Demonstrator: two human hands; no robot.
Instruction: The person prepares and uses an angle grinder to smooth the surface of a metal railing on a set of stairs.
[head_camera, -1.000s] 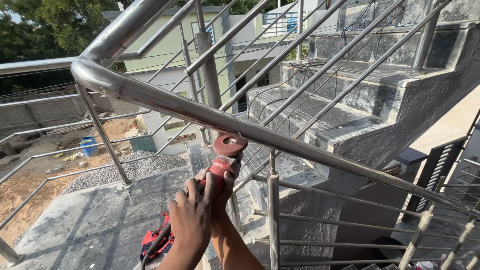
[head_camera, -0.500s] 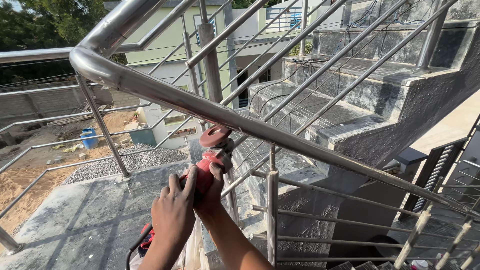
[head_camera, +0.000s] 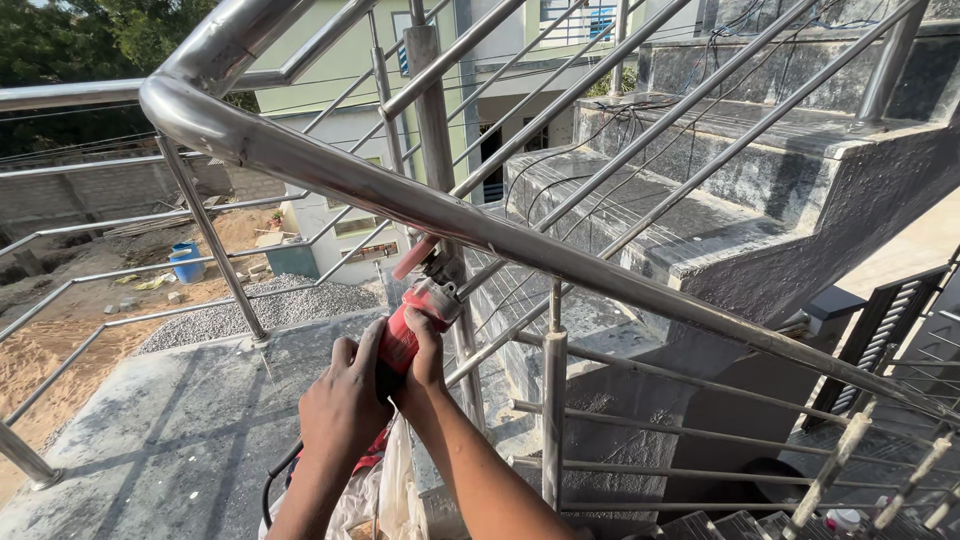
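Both my hands grip a red angle grinder below a sloping stainless steel handrail. My left hand wraps the rear of the tool's body. Further forward, my right hand closes around the body near the head. The grinder's pink disc is tilted up against the underside of the handrail, next to a vertical steel post. A black cable trails down from the tool's rear.
Thinner steel rails run parallel below the handrail, with short balusters. Concrete stairs rise at the right. A concrete landing lies below left, with a gravel pile, a blue barrel and a building beyond.
The grinder has risen toward the handrail and its disc has tilted from facing me to edge-up against the rail's underside. My hands have shifted up the tool's body.
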